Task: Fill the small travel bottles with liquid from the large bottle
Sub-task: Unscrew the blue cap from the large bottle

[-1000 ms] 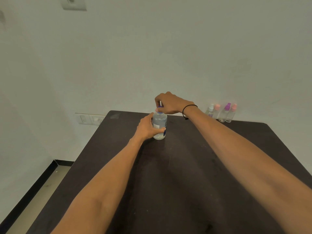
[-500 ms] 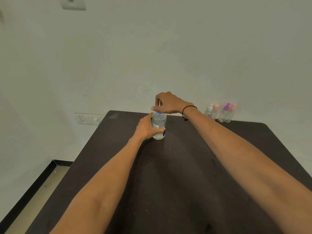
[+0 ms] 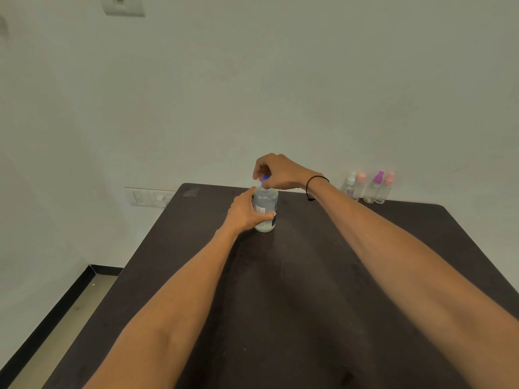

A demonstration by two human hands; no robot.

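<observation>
The large clear bottle stands upright on the dark table, far centre. My left hand grips its body from the left. Just above the bottle's neck, my right hand pinches the blue cap, which appears lifted slightly off the opening. Several small travel bottles with white, pink and purple tops stand in a row at the table's far right edge, against the wall.
A pale wall runs right behind the table's far edge. Wall sockets sit to the left of the table's far corner. Floor with a black skirting lies off the left edge.
My right hand has turned and risen a little with the blue cap, which now shows above the bottle's neck. My left hand keeps the bottle in place.
</observation>
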